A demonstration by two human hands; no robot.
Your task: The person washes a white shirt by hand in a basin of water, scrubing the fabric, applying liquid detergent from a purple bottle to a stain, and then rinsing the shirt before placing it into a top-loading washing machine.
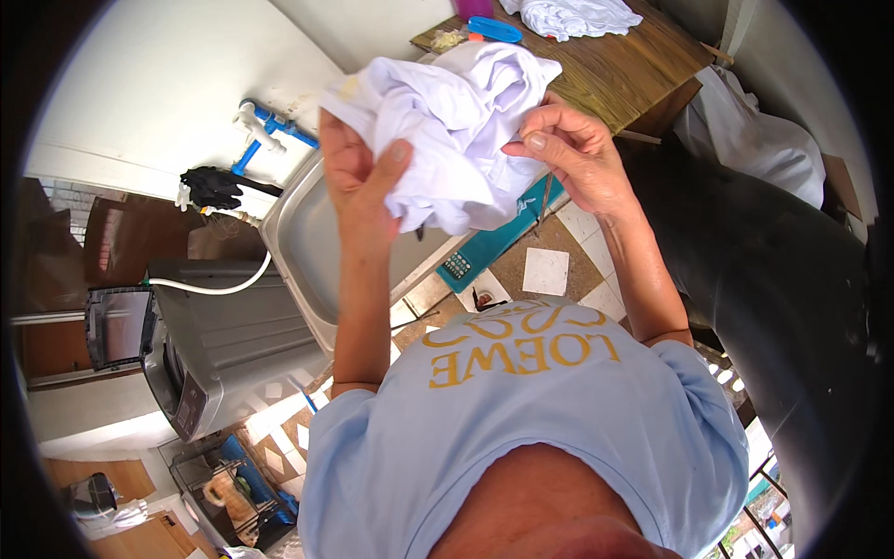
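Note:
A crumpled white cloth (447, 140), perhaps a garment, is held up in front of me over the edge of the metal sink (321, 321). On its left side my left hand (363, 177) grips it, thumb on top and fingers behind. My right hand (573, 154) pinches the cloth's right edge between thumb and fingers. A faint yellowish patch shows at the cloth's upper left corner. The folds hide what kind of garment it is.
Beyond the cloth stands a wooden table (643, 70) bearing a blue brush (494, 30) and another white cloth heap (573, 14). Blue and white pipes (265, 126) run along the wall. At left is a grey washing machine (223, 326); a big black tank-like object (773, 270) fills the right.

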